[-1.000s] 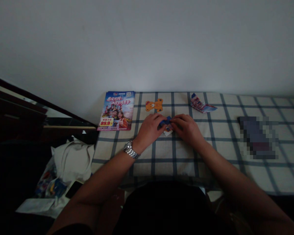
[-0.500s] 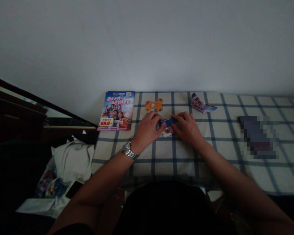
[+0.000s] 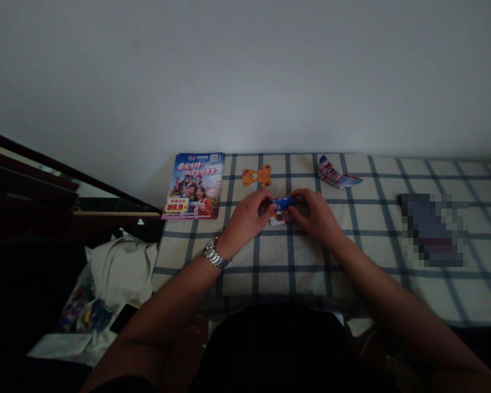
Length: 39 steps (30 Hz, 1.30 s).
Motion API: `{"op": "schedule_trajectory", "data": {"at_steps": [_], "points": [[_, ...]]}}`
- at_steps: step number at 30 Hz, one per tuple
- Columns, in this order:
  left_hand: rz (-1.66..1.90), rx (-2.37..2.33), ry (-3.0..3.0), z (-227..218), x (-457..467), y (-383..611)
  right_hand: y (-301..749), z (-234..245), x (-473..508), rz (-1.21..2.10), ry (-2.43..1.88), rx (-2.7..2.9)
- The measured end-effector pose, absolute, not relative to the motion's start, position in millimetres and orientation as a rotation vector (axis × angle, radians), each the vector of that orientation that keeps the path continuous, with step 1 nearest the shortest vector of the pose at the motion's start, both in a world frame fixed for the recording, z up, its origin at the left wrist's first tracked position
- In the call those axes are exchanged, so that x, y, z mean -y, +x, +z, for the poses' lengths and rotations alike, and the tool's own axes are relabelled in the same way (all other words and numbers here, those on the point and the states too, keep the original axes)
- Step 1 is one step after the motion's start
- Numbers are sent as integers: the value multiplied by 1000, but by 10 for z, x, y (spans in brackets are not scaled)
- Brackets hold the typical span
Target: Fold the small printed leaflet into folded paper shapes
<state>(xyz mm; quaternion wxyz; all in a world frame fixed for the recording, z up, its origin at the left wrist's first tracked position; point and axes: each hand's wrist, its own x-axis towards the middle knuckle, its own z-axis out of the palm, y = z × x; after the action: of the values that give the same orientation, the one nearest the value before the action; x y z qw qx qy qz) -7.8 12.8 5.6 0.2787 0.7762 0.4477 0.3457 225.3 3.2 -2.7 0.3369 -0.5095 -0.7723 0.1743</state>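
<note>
Between my two hands is a small folded paper (image 3: 283, 203), blue on top with a colourful printed part and a white edge below. My left hand (image 3: 251, 212), with a metal watch on the wrist, pinches its left end between thumb and fingers. At the right end, my right hand (image 3: 316, 214) grips it the same way. Just beyond my left hand lies a flat orange bear cutout (image 3: 256, 176). Farther right and back stands a folded piece of printed paper (image 3: 337, 176), bent into a V shape.
A stack of printed flyers (image 3: 194, 185) lies at the left end of the checked cloth (image 3: 270, 273), against the wall (image 3: 245, 76). To the right is a dark, pixelated object (image 3: 429, 229). White bags (image 3: 123, 262) and a dark phone-like item (image 3: 125, 317) are low at the left.
The folded paper has tilted up slightly, and more of its blue face shows. My fingers have shifted a little at both ends; the other things stay where they were.
</note>
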Motion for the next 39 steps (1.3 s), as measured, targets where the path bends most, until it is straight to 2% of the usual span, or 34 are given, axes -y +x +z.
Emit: {"op": "schedule_trajectory", "data": {"at_steps": [10, 14, 39], "points": [[1088, -1068, 1862, 53, -134, -53, 2249, -37, -32, 1006, -1174, 1533], [1130, -1026, 1855, 62, -114, -45, 2259, -19, -47, 1130, -1199, 1433], [1033, -989, 1797, 76, -42, 28, 2188, 94, 23, 1222, -1160, 1453]]}}
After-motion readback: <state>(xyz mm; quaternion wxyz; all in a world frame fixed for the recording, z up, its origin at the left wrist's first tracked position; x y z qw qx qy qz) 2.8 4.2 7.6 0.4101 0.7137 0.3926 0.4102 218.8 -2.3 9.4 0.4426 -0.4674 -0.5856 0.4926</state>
